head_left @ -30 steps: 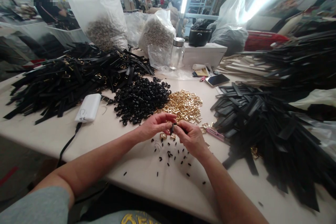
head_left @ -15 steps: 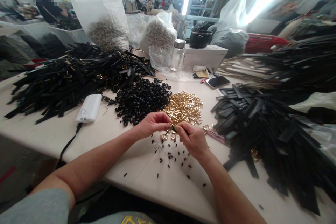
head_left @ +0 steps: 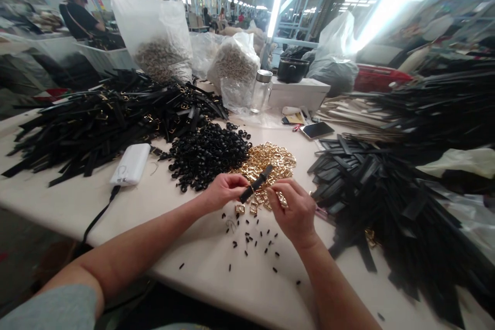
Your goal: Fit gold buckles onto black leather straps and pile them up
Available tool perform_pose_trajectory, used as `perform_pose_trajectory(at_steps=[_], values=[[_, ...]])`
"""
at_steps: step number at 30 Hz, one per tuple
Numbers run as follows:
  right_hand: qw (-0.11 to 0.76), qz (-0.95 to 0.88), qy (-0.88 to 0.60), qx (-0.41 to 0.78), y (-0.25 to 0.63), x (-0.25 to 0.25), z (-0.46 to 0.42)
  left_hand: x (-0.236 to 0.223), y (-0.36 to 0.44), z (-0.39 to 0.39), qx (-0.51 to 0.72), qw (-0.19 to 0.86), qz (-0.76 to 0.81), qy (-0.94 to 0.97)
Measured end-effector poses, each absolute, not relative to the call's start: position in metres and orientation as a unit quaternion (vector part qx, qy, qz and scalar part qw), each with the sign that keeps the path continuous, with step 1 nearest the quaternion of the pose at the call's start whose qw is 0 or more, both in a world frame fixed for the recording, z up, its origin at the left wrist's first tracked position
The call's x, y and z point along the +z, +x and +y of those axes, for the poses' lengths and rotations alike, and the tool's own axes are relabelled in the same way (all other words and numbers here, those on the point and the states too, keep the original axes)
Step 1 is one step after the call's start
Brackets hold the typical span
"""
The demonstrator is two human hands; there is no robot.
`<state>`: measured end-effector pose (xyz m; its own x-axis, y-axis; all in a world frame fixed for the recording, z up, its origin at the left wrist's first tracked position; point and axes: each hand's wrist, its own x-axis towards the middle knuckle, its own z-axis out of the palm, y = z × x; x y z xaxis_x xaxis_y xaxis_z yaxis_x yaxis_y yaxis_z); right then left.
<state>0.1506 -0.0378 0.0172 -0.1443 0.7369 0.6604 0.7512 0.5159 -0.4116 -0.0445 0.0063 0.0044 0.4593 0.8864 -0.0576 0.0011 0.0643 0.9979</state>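
Note:
My left hand (head_left: pixel 227 188) pinches a short black strap (head_left: pixel 257 184) near its lower end, where a bit of gold, apparently a buckle, shows. The strap slants up to the right over a heap of gold buckles (head_left: pixel 280 157). Just right of it is my right hand (head_left: pixel 294 210), its thumb and fingertips closed together; what they hold, if anything, I cannot make out. Left of the buckles lies a pile of small black loops (head_left: pixel 209 154). A few loose buckles (head_left: pixel 240 209) and scattered small black bits (head_left: pixel 247 240) lie on the table below my hands.
Black straps with buckles (head_left: pixel 116 113) are heaped at the left, plain black straps (head_left: pixel 386 196) at the right. A white power bank (head_left: pixel 131 164) with a cable, a glass bottle (head_left: pixel 262 94), a phone (head_left: pixel 317 130) and filled plastic bags (head_left: pixel 234 62) also stand or lie about.
My hands have moved apart, the right one going rightward off the strap. The strap, mostly hidden between the fingers before, now shows in my left hand. The view has tilted slightly up.

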Motion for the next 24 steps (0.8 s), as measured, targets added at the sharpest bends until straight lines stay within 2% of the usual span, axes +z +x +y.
perform_pose_trajectory(at_steps=[3, 5, 12, 16, 20, 24], values=[[0.362, -0.782, -0.500, 0.083, 0.145, 0.011, -0.039, 0.007, -0.043, 0.005, 0.384, 0.645, 0.375, 0.545], [0.361, -0.769, -0.505, 0.154, 0.139, 0.005, -0.038, 0.008, -0.042, 0.004, 0.374, 0.665, 0.359, 0.537], [0.520, -0.580, -0.466, 0.419, 0.126, -0.011, -0.037, 0.006, -0.038, -0.001, 0.378, 0.672, 0.349, 0.532], [0.550, -0.444, -0.419, 0.570, 0.121, -0.010, -0.038, 0.006, -0.037, 0.000, 0.376, 0.663, 0.352, 0.543], [0.571, -0.388, -0.387, 0.611, 0.118, -0.009, -0.038, 0.008, -0.035, -0.002, 0.380, 0.648, 0.344, 0.563], [0.583, -0.391, -0.396, 0.592, 0.117, -0.010, -0.038, 0.006, -0.033, -0.004, 0.374, 0.642, 0.346, 0.573]])
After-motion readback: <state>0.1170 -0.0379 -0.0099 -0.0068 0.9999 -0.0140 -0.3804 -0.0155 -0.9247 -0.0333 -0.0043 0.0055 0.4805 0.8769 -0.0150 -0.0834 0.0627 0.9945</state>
